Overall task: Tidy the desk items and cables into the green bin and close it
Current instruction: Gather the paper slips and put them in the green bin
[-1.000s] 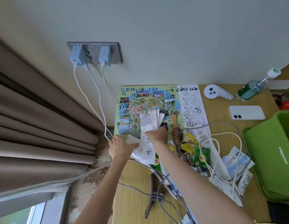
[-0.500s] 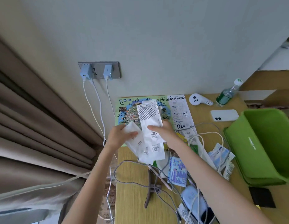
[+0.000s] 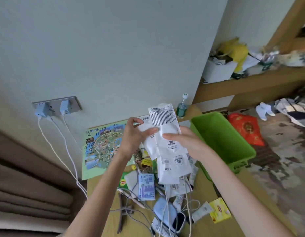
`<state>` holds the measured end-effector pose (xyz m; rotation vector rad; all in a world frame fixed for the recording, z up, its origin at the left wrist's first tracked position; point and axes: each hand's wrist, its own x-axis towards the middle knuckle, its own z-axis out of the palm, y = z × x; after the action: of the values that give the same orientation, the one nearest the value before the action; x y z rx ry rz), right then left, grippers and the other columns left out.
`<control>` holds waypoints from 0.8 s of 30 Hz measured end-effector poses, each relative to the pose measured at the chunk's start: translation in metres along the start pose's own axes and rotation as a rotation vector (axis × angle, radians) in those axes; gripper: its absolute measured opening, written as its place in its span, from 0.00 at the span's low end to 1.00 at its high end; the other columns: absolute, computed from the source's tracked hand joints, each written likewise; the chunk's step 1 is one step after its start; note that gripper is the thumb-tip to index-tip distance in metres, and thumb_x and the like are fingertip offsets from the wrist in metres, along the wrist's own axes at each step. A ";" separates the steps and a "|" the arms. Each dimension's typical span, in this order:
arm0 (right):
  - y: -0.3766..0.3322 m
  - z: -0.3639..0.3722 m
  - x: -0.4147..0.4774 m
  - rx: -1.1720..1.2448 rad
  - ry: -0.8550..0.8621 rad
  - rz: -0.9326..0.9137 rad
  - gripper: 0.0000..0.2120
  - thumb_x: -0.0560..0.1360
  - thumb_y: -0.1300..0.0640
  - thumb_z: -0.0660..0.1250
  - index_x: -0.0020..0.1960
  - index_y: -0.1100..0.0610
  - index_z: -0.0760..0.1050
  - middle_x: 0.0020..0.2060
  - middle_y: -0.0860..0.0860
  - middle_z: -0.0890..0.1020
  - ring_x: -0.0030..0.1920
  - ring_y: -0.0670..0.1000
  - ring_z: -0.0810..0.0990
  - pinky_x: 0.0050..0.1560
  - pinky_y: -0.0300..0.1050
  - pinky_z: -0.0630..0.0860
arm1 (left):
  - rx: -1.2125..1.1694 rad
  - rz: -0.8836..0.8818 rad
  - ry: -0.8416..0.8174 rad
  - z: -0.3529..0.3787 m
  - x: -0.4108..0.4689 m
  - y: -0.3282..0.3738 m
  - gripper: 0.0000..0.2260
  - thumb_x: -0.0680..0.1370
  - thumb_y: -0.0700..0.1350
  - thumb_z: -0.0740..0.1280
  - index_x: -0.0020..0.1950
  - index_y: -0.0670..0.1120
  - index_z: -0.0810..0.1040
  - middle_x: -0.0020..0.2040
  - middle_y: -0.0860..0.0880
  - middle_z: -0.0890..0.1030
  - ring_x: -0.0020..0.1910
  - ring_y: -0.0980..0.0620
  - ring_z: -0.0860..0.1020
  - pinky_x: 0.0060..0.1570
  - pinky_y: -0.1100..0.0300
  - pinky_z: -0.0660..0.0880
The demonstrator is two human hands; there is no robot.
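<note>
Above the middle of the bench, both hands hold up a sheaf of white receipts, long printed slips that overlap and hang down toward the clutter below. The left hand pinches the left edge of the slips between thumb and fingers. The right hand grasps them from the right, its thumb lying across their front.

Just right of the hands the green bin stands with its top open; nothing can be made out inside it. A red packet lies to the right of the bin, and a water bottle stands against the wall at the far side.

Under the hands a heap covers the bench: a tissue pack, a pale blue power bank, a yellow tea sachet at the near right, and grey and white cables looped through it all. A colourful map with handwriting on it lies flat at the far left of the bench.

On the wall to the left, two blue chargers sit in a socket plate, and their white leads run down to the left edge of the bench. A brown curtain hangs at the far left of the scene.
</note>
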<state>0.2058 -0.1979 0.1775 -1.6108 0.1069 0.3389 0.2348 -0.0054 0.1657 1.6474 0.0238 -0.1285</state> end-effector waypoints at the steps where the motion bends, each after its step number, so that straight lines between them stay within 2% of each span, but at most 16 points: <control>1: 0.001 -0.017 -0.005 0.008 0.023 -0.013 0.14 0.73 0.61 0.72 0.59 0.55 0.80 0.52 0.51 0.85 0.54 0.52 0.84 0.54 0.47 0.80 | -0.015 0.008 -0.008 0.020 0.001 0.002 0.24 0.66 0.44 0.80 0.51 0.46 0.68 0.51 0.36 0.82 0.34 0.51 0.80 0.30 0.59 0.73; 3: 0.003 -0.054 -0.014 0.020 0.046 -0.039 0.14 0.73 0.63 0.72 0.59 0.57 0.80 0.53 0.54 0.85 0.54 0.54 0.84 0.55 0.48 0.80 | -0.060 0.009 -0.016 0.061 0.004 0.004 0.23 0.67 0.42 0.79 0.52 0.46 0.68 0.53 0.36 0.81 0.38 0.48 0.81 0.30 0.60 0.73; 6: 0.008 -0.113 -0.023 0.035 0.076 -0.055 0.15 0.73 0.63 0.72 0.59 0.57 0.80 0.53 0.55 0.85 0.54 0.54 0.84 0.52 0.47 0.81 | -0.091 0.006 -0.014 0.123 0.013 0.005 0.23 0.68 0.42 0.78 0.55 0.43 0.70 0.54 0.46 0.78 0.39 0.57 0.80 0.32 0.66 0.75; 7: 0.011 -0.133 -0.024 0.024 0.094 -0.062 0.15 0.73 0.63 0.72 0.59 0.57 0.80 0.53 0.54 0.85 0.54 0.54 0.84 0.52 0.46 0.81 | -0.088 0.000 -0.026 0.142 0.016 0.004 0.23 0.69 0.43 0.78 0.57 0.43 0.70 0.53 0.46 0.77 0.41 0.56 0.80 0.33 0.65 0.77; 10: 0.021 -0.190 -0.025 -0.011 0.194 -0.078 0.15 0.73 0.64 0.72 0.59 0.54 0.79 0.52 0.49 0.85 0.54 0.51 0.84 0.51 0.44 0.80 | -0.068 -0.038 -0.023 0.192 0.027 -0.011 0.23 0.70 0.47 0.77 0.58 0.43 0.69 0.49 0.45 0.78 0.43 0.49 0.80 0.39 0.52 0.81; 14: 0.043 -0.250 -0.011 -0.099 0.384 -0.093 0.17 0.73 0.66 0.71 0.61 0.57 0.77 0.53 0.52 0.84 0.54 0.52 0.83 0.56 0.53 0.79 | 0.147 -0.040 0.057 0.238 0.042 -0.048 0.18 0.74 0.50 0.73 0.56 0.44 0.71 0.49 0.45 0.81 0.43 0.50 0.80 0.44 0.50 0.80; 17: 0.062 -0.271 0.008 -0.154 0.503 -0.036 0.17 0.73 0.64 0.71 0.61 0.58 0.76 0.54 0.53 0.83 0.54 0.52 0.82 0.55 0.54 0.79 | 0.317 -0.077 0.076 0.256 0.048 -0.074 0.20 0.75 0.53 0.71 0.61 0.45 0.70 0.53 0.47 0.78 0.47 0.50 0.79 0.47 0.51 0.79; 21: 0.091 -0.276 0.037 -0.197 0.481 0.052 0.17 0.72 0.63 0.71 0.60 0.60 0.75 0.54 0.54 0.82 0.53 0.54 0.81 0.51 0.49 0.79 | 0.289 -0.123 0.069 0.271 0.052 -0.093 0.23 0.77 0.48 0.70 0.67 0.45 0.65 0.53 0.46 0.77 0.47 0.48 0.81 0.46 0.45 0.81; 24: 0.109 -0.274 0.059 -0.292 0.368 0.175 0.17 0.72 0.59 0.73 0.58 0.61 0.75 0.51 0.54 0.80 0.49 0.53 0.80 0.42 0.43 0.76 | 0.253 -0.093 0.081 0.272 0.052 -0.101 0.22 0.78 0.47 0.69 0.68 0.46 0.65 0.49 0.46 0.77 0.43 0.47 0.80 0.40 0.49 0.82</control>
<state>0.2736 -0.4690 0.0650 -1.9463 0.5008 0.1941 0.2581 -0.2713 0.0397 1.9044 0.1517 -0.1399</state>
